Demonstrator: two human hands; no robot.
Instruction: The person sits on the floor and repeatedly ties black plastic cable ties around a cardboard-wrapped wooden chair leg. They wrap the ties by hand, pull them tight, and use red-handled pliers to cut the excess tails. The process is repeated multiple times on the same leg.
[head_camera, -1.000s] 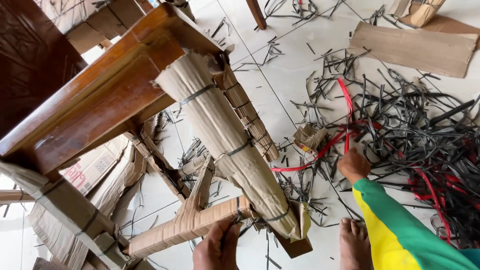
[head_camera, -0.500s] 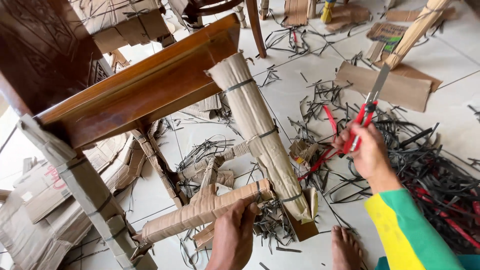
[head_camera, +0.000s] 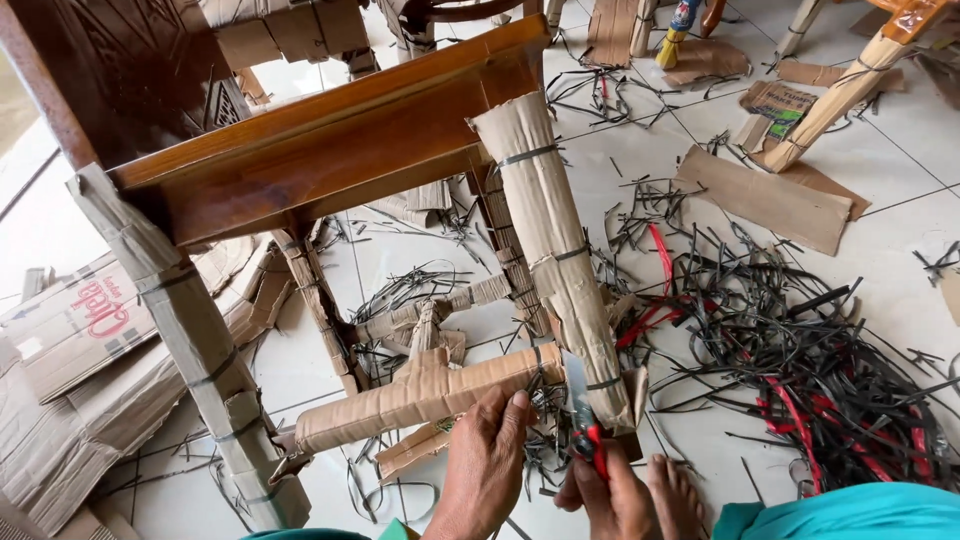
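Here, scissors (head_camera: 583, 415) — steel, red-handled — meet cardboard-wrapped leg (head_camera: 555, 255).

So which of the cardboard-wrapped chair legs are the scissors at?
The front leg nearest the right hand: the red-handled scissors point at its bottom strap. The other wrapped leg stands far left, untouched.

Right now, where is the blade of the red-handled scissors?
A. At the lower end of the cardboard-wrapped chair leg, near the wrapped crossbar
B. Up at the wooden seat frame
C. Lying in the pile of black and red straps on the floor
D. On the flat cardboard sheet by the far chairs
A. The right hand holds the scissors with the blade pointing up against the bottom of the wrapped chair leg, beside the wrapped crossbar that the left hand touches.
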